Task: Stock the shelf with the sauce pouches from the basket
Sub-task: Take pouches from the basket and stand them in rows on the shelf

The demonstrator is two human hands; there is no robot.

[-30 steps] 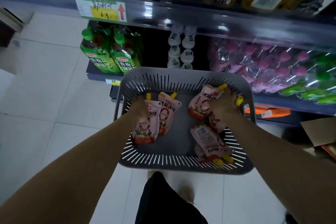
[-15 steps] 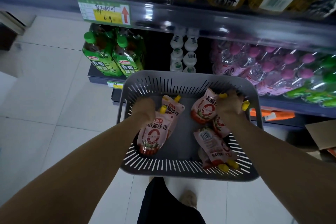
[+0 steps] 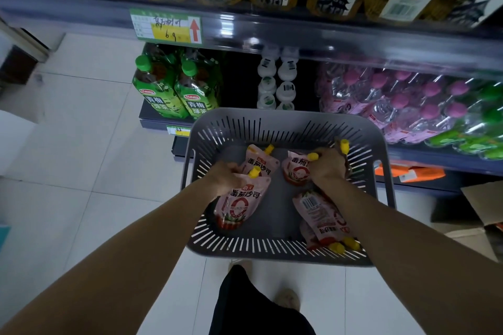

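Picking step: the left hand grips a pouch near the basket's left wall; the right hand clutches what seem to be two by the far right corner. More lie at the near right corner. Next: lift them clear and carry them to the shelf.

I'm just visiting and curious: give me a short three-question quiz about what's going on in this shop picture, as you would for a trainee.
1. True or false: both hands are inside the grey basket.
2. What colour are the caps on the sauce pouches? A) green B) yellow C) white
3. What does the left hand hold?

Key
1. True. The right hand is in there too, closed on pouch tops near the far right corner.
2. B, yellow.
3. A pink sauce pouch, gripped near its top and hanging label up; another pouch lies just behind it, and more lie at the near right.
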